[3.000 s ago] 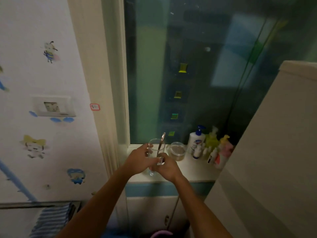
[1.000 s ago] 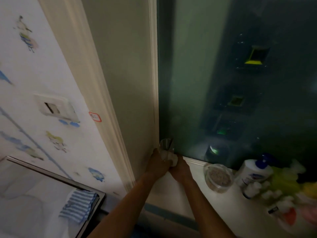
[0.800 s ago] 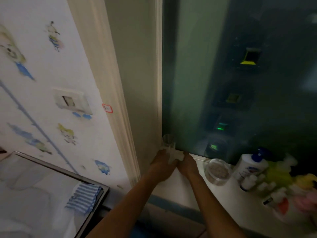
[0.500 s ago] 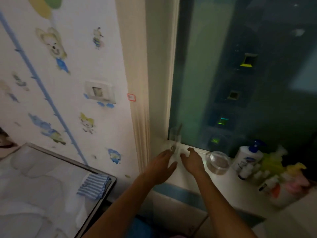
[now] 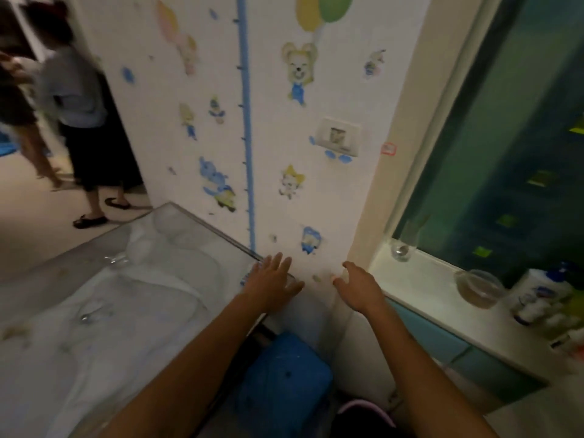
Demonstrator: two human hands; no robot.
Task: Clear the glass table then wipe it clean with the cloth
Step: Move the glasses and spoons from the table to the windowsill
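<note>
Both hands are raised in front of the stickered wall [image 5: 275, 128] and hold nothing. The left hand [image 5: 271, 284] has its fingers straight and slightly spread, its fingertips over the far right corner of the glass table [image 5: 177, 248]; whether they touch the glass cannot be told. The right hand [image 5: 358, 287] has its fingers loosely curved and apart, with the thumb out to the left. The glass table extends to the left of and below the left fingers, with smears and small bits on its surface. A sliver of blue stripe shows just under the left fingers at the table corner; whether it is the cloth cannot be told. The drinking glass [image 5: 404, 245] stands on the window ledge [image 5: 426, 279], right of and beyond the right fingers, well apart from them. A clear bowl [image 5: 478, 287] and bottles [image 5: 543, 295] stand farther right along the ledge. A blue stool [image 5: 284, 384] sits below, between the forearms. Two people [image 5: 72, 99] stand at far left, blurred.
</note>
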